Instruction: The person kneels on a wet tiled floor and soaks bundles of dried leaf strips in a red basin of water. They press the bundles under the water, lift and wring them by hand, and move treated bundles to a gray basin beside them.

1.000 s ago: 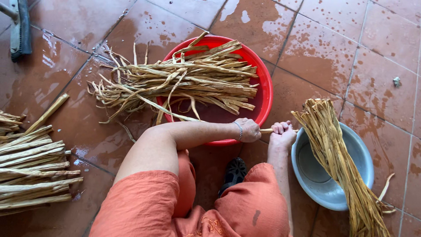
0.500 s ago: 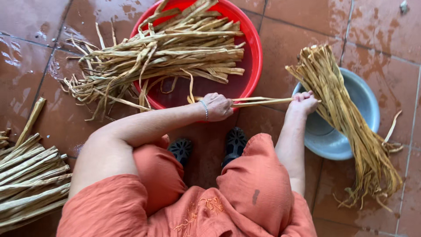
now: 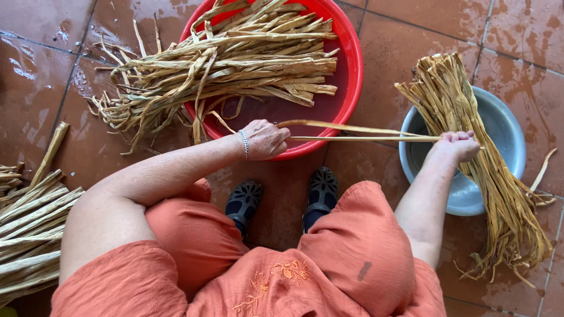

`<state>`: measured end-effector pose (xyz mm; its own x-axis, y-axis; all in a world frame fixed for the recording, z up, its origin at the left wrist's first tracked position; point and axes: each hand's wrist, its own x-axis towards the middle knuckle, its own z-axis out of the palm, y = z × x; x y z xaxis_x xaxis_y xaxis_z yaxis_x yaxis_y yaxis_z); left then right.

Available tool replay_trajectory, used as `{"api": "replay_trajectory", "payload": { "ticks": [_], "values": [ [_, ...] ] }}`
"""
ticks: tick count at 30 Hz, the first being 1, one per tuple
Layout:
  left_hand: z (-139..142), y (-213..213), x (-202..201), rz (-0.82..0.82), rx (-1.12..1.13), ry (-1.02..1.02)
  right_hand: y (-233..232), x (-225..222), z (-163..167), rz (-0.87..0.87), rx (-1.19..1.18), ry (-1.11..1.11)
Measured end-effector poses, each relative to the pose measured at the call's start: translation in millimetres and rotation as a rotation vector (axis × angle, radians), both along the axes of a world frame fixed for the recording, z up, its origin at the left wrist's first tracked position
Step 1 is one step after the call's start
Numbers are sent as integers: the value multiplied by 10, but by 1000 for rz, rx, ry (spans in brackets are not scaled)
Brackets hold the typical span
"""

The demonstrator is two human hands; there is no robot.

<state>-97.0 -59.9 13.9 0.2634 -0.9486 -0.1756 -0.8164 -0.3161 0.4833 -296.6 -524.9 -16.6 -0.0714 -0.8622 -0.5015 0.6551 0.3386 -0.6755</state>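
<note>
My left hand (image 3: 265, 140) pinches one end of a long tan plant stem (image 3: 358, 132) at the near rim of the red basin (image 3: 350, 70). My right hand (image 3: 455, 145) grips the other end of that stem over the grey metal bowl (image 3: 504, 126). The stem is split lengthwise into two thin strips that spread apart toward my left hand. A heap of dried stems (image 3: 235, 61) lies in the red basin and spills over its left rim. A bundle of finer split strips (image 3: 482, 164) lies across the grey bowl.
Wet reddish floor tiles (image 3: 399, 41) lie all around. A stack of thicker stalks (image 3: 29, 229) rests on the floor at the left. My orange-clad knees (image 3: 352, 235) and dark sandals (image 3: 282, 196) are below the hands.
My hands have drawn apart, right hand moving out over the grey bowl. The stem between them has split further along its length. The view has shifted closer.
</note>
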Motion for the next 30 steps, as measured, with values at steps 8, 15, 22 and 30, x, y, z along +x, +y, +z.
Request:
{"api": "replay_trajectory", "payload": {
  "ticks": [8,15,22,30],
  "values": [
    [-518,251,294,117,155,39,-154,5,-1,17,-160,80],
    [-733,379,711,230,518,-16,1168,698,-56,638,-528,64],
    [-478,-139,806,255,103,-389,2517,975,-353,1262,-481,142],
    [-633,-422,1049,335,37,-499,2375,825,-686,1244,-224,22]
  ]
}}
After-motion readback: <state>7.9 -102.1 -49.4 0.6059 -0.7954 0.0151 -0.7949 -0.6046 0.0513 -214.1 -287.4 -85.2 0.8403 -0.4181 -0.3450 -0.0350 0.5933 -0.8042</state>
